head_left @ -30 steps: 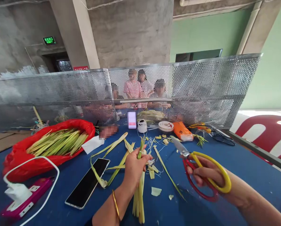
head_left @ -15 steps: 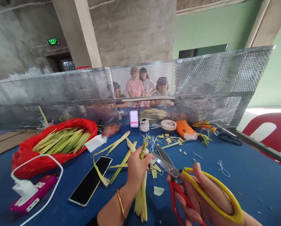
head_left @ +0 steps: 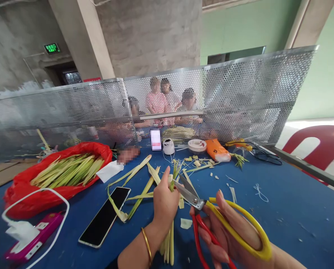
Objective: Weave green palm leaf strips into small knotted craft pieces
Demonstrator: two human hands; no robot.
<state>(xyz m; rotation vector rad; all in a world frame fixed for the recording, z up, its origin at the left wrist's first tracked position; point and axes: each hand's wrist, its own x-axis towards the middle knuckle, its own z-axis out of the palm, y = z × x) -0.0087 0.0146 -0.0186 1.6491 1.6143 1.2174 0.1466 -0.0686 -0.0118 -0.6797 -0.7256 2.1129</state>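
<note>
My left hand (head_left: 167, 200) is closed around a bundle of pale green leaf strips (head_left: 169, 243); their lower ends hang below the fist and a frayed green tip sticks out above it. In my right hand (head_left: 219, 231) is a pair of scissors (head_left: 193, 200) with one yellow and one red handle. The blades are parted, their tips close beside the upper part of the bundle at my left fingers. Whether they touch it I cannot tell. Loose strips (head_left: 143, 198) and small cut scraps (head_left: 186, 223) lie around my hands on the blue table.
To the left are a red bag (head_left: 15, 186) of leaf strips, a phone (head_left: 105, 216) and a magenta power strip (head_left: 34, 239). White thread (head_left: 168, 147), a tape roll (head_left: 197, 145) and an orange packet (head_left: 217, 150) stand before a perforated metal screen (head_left: 239, 97), with people behind it.
The scissors have come a little left, their tips nearer the top of the bundle. My left hand has turned slightly around it. The whole view has shifted a little.
</note>
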